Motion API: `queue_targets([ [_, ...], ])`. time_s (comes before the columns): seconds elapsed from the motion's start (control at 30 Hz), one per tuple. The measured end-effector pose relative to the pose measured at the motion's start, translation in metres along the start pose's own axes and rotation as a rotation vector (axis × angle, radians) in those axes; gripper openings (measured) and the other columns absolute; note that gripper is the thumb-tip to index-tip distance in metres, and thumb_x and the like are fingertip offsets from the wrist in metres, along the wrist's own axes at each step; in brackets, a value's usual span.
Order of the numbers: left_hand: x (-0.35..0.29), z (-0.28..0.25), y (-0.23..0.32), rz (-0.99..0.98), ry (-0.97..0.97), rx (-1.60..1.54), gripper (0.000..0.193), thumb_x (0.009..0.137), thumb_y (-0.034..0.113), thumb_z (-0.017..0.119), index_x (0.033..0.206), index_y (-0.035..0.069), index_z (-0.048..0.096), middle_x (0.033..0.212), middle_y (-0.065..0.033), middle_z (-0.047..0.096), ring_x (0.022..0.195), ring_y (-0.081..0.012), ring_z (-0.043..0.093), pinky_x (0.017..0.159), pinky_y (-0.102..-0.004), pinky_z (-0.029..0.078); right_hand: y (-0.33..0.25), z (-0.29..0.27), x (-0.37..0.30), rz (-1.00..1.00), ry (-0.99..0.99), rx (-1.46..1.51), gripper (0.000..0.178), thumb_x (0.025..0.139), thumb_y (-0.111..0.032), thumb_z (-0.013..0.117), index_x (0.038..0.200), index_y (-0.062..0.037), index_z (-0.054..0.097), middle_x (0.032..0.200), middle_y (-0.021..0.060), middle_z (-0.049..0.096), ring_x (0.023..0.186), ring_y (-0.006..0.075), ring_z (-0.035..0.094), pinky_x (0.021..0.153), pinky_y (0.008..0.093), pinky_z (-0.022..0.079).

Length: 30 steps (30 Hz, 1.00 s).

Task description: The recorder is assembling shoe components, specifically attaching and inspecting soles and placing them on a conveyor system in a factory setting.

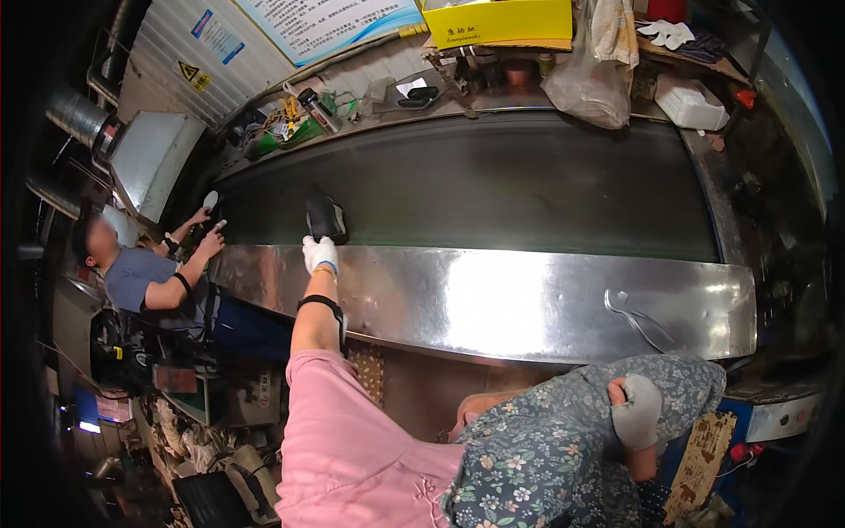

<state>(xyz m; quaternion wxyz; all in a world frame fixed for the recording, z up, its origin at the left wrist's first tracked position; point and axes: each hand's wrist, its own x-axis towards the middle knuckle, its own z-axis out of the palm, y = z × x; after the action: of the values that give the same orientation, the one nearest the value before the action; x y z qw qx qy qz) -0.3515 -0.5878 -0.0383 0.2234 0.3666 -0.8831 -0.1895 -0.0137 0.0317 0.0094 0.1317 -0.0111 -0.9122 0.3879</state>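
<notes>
My left hand (320, 253), in a white glove, reaches out at arm's length over the metal ledge. Its fingers are closed on the near end of a black shoe (326, 216), which is over the edge of the dark conveyor belt (493, 185). The shoe has a paler grey patch on its side; its underside is hidden. My right hand (635, 414) rests on my lap against the flowered apron (528, 449), in a greyish glove with bare skin showing at the thumb. Its fingers look curled in, with nothing visible in them.
Pliers (638, 319) lie on the shiny metal ledge (396, 299). Left, a co-worker (158, 282) holds a pale sole-shaped piece (210, 201). Behind the belt are a yellow box (497, 22), a plastic bag (590, 88), a spray can (319, 111) and a white container (691, 103).
</notes>
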Motion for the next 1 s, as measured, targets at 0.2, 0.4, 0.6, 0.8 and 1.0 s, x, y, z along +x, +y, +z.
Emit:
queue_targets([
  [0.2,0.062,0.025,-0.029,0.039,-0.435,-0.088,0.048,0.092,0.030,0.058,0.126,-0.003,0.057,0.120,-0.0293,0.066,0.115,-0.0429,0.064,0.096,-0.0428,0.048,-0.006,0.002,0.005,-0.020,-0.005,-0.113,0.008,0.080,-0.010,0.074,0.080,-0.0070,0.067,0.076,0.0134,0.063,0.074,0.0374,0.061,0.066,0.0457,0.047],
  [0.4,0.070,0.047,-0.023,0.057,-0.610,-0.020,0.051,0.086,0.033,0.067,0.118,-0.007,0.066,0.120,-0.0247,0.069,0.118,-0.0352,0.064,0.100,-0.0392,0.047,-0.003,0.000,0.005,-0.043,-0.008,-0.108,0.005,0.081,-0.010,0.073,0.081,-0.0079,0.068,0.077,0.0128,0.063,0.074,0.0370,0.061,0.065,0.0456,0.047],
  [0.6,-0.003,0.108,0.013,0.064,-0.417,-0.323,0.030,0.087,0.029,0.068,0.091,-0.001,0.067,0.087,-0.0143,0.067,0.083,-0.0251,0.062,0.081,-0.0390,0.049,-0.003,0.002,0.004,-0.035,-0.006,-0.092,0.005,0.082,-0.011,0.073,0.082,-0.0076,0.070,0.078,0.0130,0.065,0.075,0.0364,0.063,0.067,0.0445,0.049],
  [0.8,-0.039,0.087,0.075,-0.262,-0.672,-1.013,0.021,0.093,0.019,0.067,0.078,0.021,0.054,0.061,0.0017,0.050,0.046,-0.0127,0.046,0.045,-0.0269,0.038,-0.015,0.000,0.004,-0.044,0.022,-0.101,0.006,0.082,-0.013,0.074,0.083,-0.0074,0.071,0.080,0.0134,0.067,0.078,0.0353,0.065,0.070,0.0437,0.051],
  [1.0,-0.194,-0.031,0.186,-0.396,-1.420,-1.534,0.009,0.099,0.012,0.060,0.107,0.008,0.061,0.090,-0.0066,0.065,0.069,-0.0128,0.060,0.053,-0.0212,0.050,0.001,-0.019,-0.004,0.029,0.012,0.046,0.016,0.085,-0.020,0.072,0.095,-0.0070,0.071,0.087,0.0140,0.069,0.082,0.0348,0.067,0.073,0.0438,0.053],
])
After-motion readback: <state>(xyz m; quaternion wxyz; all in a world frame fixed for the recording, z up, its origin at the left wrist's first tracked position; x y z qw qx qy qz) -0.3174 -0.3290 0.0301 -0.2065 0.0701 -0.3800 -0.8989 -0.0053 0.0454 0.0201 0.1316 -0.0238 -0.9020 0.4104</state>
